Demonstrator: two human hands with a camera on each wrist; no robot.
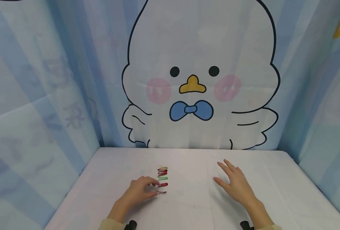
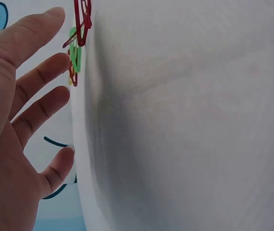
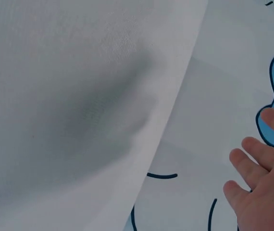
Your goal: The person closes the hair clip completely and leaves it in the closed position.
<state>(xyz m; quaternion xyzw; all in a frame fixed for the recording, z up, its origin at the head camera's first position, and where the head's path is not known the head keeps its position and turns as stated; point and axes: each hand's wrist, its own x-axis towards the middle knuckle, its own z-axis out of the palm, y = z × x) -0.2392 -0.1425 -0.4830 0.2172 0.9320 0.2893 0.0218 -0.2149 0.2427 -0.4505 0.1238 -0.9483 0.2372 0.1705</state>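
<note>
A row of small coloured clips that look like paper clips runs away from me on the white table: a dark one (image 1: 161,192) nearest, then a red one (image 1: 163,185), a green one (image 1: 163,178) and more red ones (image 1: 162,172). Beside the near end hovers my left hand (image 1: 139,190), thumb and fingers apart. In the left wrist view, red (image 2: 82,24) and green clips (image 2: 75,50) show past its fingertips, with nothing pinched. Over the table to the right, my right hand (image 1: 238,185) has its fingers spread and holds nothing; its shadow falls on the cloth.
A white cloth covers the table (image 1: 193,207). Behind its far edge hangs a curtain (image 1: 198,38) printed with a cartoon bird, and blue-and-white striped curtains (image 1: 28,111) close off both sides.
</note>
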